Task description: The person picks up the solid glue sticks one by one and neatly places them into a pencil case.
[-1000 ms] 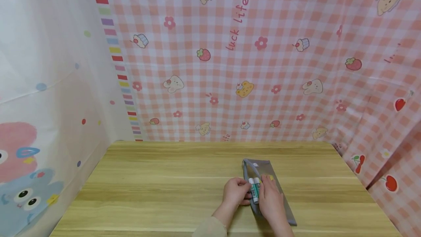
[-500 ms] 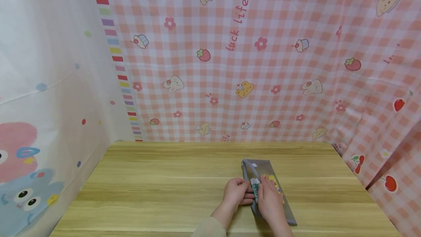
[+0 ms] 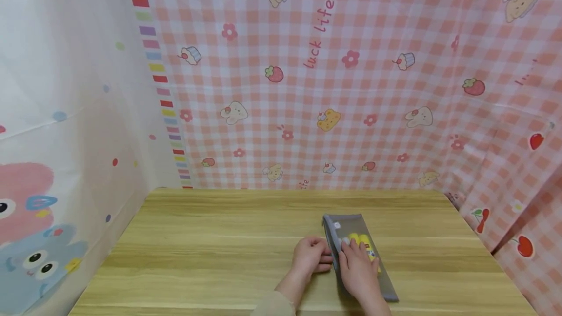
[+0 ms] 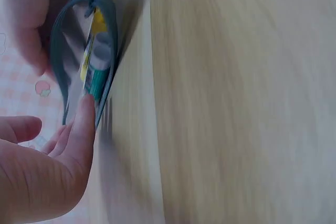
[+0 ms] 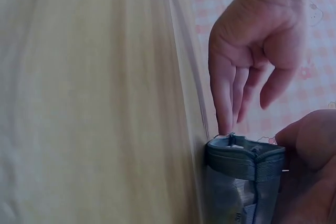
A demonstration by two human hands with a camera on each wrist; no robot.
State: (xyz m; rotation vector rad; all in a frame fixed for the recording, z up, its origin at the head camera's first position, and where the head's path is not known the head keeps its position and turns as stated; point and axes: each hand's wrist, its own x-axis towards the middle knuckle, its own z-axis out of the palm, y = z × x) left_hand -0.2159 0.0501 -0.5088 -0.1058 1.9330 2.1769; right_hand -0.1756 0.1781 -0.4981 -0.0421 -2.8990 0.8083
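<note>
A grey mesh zip pouch [image 3: 352,222] lies on the table, its mouth gaping toward my left hand [image 3: 309,256]. Inside it, a green glue stick with a pale cap [image 4: 96,80] shows through the opening in the left wrist view. Yellow sticks [image 3: 363,239] show through the mesh in the head view. My left fingers are straight, their tips at the lower lip of the mouth. My right hand [image 3: 359,271] rests on the pouch's upper side with extended fingers, covering part of the contents. Its thumb lies along the zip edge.
The wooden table [image 3: 210,243] spreads out left of the pouch and behind it. A pink checked cloth [image 3: 290,96] hangs at the back and right, and a white patterned cloth [image 3: 88,111] on the left.
The green glue sticks have gone from the mouth into the pouch, under the mesh. My left hand has drawn slightly left. My right fingers have shifted, showing more of the yellow sticks.
</note>
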